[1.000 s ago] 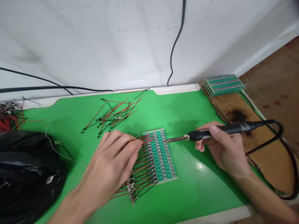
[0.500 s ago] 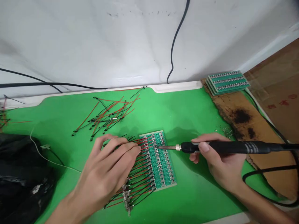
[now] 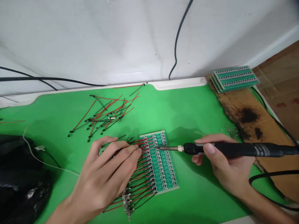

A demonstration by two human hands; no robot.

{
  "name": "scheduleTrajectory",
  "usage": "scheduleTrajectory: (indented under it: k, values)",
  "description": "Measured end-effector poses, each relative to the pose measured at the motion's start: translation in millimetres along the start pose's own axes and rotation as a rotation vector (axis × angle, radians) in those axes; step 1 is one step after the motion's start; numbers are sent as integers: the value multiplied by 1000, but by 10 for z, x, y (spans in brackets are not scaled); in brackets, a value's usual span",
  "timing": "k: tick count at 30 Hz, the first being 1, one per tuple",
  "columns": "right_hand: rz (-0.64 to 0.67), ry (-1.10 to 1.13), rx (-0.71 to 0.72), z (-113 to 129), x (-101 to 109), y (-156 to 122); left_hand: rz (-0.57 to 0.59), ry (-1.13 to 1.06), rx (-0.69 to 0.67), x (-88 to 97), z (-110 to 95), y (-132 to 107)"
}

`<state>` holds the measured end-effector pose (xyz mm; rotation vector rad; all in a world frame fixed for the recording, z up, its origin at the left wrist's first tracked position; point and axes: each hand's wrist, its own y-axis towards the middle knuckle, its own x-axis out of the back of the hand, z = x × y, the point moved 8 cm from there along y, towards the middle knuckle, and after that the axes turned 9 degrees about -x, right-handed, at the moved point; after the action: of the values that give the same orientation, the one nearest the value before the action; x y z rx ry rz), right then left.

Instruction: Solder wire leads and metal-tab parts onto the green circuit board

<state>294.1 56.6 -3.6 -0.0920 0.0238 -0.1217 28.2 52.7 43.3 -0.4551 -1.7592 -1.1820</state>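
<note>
A green circuit board panel [image 3: 161, 161] lies on the green mat, with rows of silver terminals and many red and black wires fanning from its left edge. My left hand [image 3: 107, 174] presses its fingers onto those wires close to the board, and some wire ends pass under the fingers. My right hand [image 3: 221, 161] is shut around a black soldering iron [image 3: 235, 149]. The iron's metal tip sits at the top of the board's left side, at or just above the wire joints. Contact cannot be judged from this view.
Loose red and black wires [image 3: 102, 115] lie on the green mat [image 3: 187, 112]. A stack of finished-looking boards [image 3: 234, 79] sits on scorched cardboard [image 3: 247, 124] at the right. A black plastic bag [image 3: 21, 183] fills the lower left, and a white wall rises behind.
The soldering iron has swung from a slanted to a nearly level position, its tip moving left onto the board's wire ends. The whole scene has drifted slightly with my head.
</note>
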Motion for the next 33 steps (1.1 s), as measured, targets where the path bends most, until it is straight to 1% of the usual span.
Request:
scheduleTrajectory:
  k: [6,11,15,24,33]
  values:
    - [-16,-6,7,31,-6,15,-3,7,-12,10,-11,-22]
    - [-30,-12,-16,22,-7,12,11,19,-21,8,-10,0]
    - [-48,-37,-7,32,4,12,2,23,-18,15,-8,12]
    - [-30,-19,-4,33,6,1,5,16,-40,20,-37,22]
    - [-45,-18,-12,30,9,6,21,32,-50,0,-42,-1]
